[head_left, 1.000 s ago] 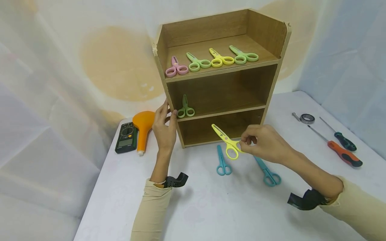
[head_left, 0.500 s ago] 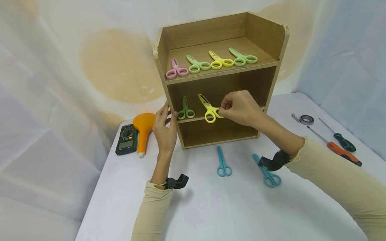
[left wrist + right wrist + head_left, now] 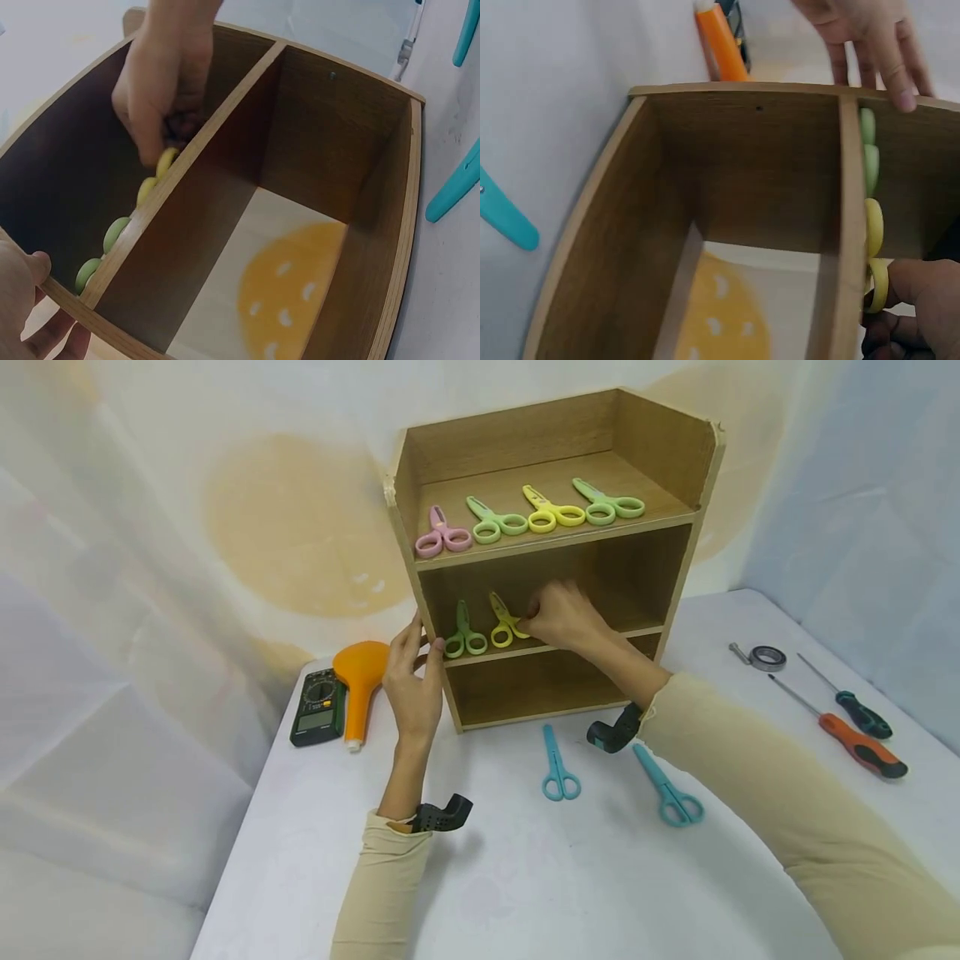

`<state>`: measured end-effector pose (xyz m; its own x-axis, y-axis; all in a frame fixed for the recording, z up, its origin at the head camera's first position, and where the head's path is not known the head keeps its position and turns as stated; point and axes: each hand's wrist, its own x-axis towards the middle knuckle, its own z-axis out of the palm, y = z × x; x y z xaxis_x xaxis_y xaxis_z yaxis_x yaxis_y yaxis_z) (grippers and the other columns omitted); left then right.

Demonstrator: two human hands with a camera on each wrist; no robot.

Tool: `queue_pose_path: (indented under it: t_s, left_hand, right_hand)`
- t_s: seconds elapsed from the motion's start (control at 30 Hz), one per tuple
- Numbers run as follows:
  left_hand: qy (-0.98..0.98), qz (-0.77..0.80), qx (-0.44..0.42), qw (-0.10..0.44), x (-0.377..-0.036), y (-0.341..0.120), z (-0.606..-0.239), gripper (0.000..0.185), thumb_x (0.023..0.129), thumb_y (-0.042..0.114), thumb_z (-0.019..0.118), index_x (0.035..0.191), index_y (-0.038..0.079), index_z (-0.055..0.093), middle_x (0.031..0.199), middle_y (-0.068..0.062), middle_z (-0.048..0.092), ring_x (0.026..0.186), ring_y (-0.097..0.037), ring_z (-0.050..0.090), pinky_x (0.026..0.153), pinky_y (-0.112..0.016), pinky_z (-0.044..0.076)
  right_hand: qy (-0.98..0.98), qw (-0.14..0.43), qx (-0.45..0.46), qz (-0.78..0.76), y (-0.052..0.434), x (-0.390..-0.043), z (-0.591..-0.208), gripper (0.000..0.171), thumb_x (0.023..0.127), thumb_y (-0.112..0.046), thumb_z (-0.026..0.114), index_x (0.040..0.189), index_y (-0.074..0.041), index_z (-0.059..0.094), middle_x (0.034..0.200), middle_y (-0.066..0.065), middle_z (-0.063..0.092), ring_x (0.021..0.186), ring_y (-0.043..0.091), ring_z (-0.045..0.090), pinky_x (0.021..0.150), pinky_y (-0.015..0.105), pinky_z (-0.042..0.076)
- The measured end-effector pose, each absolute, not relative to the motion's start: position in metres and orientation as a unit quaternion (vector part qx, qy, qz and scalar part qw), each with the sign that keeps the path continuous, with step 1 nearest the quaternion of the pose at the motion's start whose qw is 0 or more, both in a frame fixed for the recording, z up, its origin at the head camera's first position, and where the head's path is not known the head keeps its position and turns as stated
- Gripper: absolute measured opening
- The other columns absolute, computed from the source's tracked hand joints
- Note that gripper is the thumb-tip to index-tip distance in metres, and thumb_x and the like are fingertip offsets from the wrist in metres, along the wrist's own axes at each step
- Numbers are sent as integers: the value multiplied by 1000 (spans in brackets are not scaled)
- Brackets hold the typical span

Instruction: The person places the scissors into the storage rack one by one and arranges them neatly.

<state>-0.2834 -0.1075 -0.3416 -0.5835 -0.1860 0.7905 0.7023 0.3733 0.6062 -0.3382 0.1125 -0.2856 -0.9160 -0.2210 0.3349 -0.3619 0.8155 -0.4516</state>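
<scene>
My left hand (image 3: 415, 685) grips the left side panel of a wooden shelf unit (image 3: 545, 549), thumb over the front edge and fingers outside. On the middle shelf, my right hand (image 3: 564, 617) pinches one ring of yellow scissors (image 3: 501, 625); in the right wrist view the pinched ring (image 3: 880, 286) touches the shelf edge. To their left, dark green scissors (image 3: 462, 635) lie on the same shelf. Along the top shelf are pink scissors (image 3: 438, 533), light green scissors (image 3: 495, 521), other yellow scissors (image 3: 552, 512) and a second light green pair (image 3: 607, 503).
Two blue scissors (image 3: 557, 768) (image 3: 670, 789) lie on the white table before the unit. A multimeter (image 3: 318, 706) and an orange tool (image 3: 361, 681) stand left. Right are a bearing (image 3: 767, 657), a bolt (image 3: 738, 652), a red screwdriver (image 3: 855, 739) and a green screwdriver (image 3: 861, 712).
My right hand has carried the yellow scissors from above the table up and leftward onto the middle shelf beside the dark green pair. My left hand has stayed at the side panel.
</scene>
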Motion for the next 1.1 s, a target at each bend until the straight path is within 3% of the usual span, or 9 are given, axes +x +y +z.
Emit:
queue_pose_path:
  t_s: [0.27, 0.4, 0.57, 0.9, 1.1]
  left_hand:
    - [-711, -528, -188, 424, -285, -106, -337, 45, 94, -3, 65, 138, -6, 55, 123, -25, 61, 109, -35, 63, 85, -51, 57]
    - [-713, -530, -188, 420, -284, -105, -336, 45, 94, -3, 66, 138, -7, 55, 123, -25, 61, 108, -35, 64, 85, -50, 57]
    - [-716, -529, -183, 418, -284, -106, -335, 46, 95, -2, 66, 139, -6, 55, 124, -25, 61, 106, -36, 64, 86, -49, 57]
    - [-718, -532, -179, 412, -281, -105, -338, 45, 95, -2, 65, 138, -7, 54, 124, -26, 60, 109, -36, 62, 87, -52, 56]
    - [-719, -530, -175, 414, -281, -105, -339, 45, 95, -1, 66, 139, -5, 55, 124, -25, 61, 109, -34, 63, 87, -47, 57]
  right_hand:
    - [-946, 127, 151, 257, 120, -329, -285, 20, 91, -20, 68, 90, -2, 74, 77, 7, 64, 66, 21, 54, 56, 32, 44]
    - [-938, 160, 177, 251, 129, -311, -278, 20, 93, -16, 66, 97, 2, 75, 82, 10, 69, 68, 22, 57, 58, 33, 47]
    - [-932, 188, 218, 221, 143, -290, -283, 17, 93, -13, 64, 95, 1, 74, 82, 9, 67, 71, 21, 57, 60, 33, 48]
    - [-923, 177, 261, 221, 171, -252, -311, 9, 91, -8, 69, 93, -2, 75, 80, 4, 64, 69, 17, 56, 59, 30, 50]
    - [-918, 172, 272, 230, 179, -230, -331, 4, 89, -6, 72, 91, -6, 75, 81, 0, 66, 72, 15, 57, 61, 27, 52]
